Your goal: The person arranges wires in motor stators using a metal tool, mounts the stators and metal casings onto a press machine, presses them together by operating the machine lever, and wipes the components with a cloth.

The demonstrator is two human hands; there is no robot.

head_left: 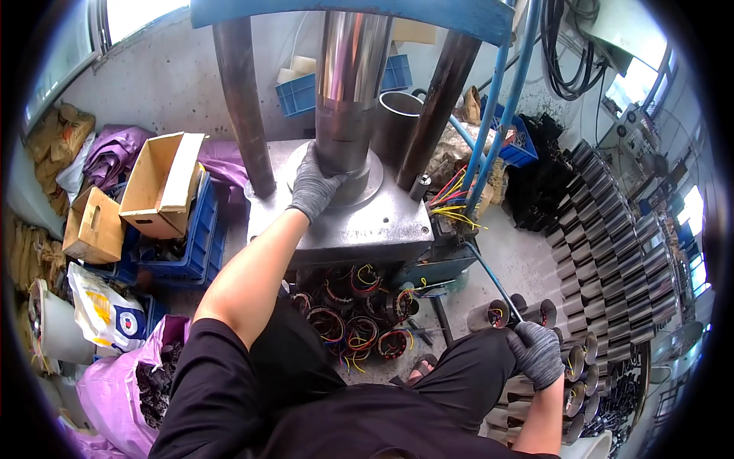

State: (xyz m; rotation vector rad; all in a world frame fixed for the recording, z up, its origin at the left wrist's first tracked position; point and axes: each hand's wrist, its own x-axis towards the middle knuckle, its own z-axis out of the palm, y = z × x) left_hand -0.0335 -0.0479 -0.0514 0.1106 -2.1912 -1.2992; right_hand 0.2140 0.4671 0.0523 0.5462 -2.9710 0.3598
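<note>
My left hand, in a grey knit glove, curls against the lower left side of a steel cylinder. The cylinder stands upright on a round plate on the press bed, in line with the shiny ram above it. Part of the fingers is hidden behind the cylinder's side. On the right, my right hand, gloved alike, closes round the near end of a long blue lever. The lever slopes up and away to the press's right side.
Dark press columns flank the ram. Wound stators with coloured wires lie below the bed. Stacked metal cylinders fill the right. Cardboard boxes, blue crates and a purple sack crowd the left.
</note>
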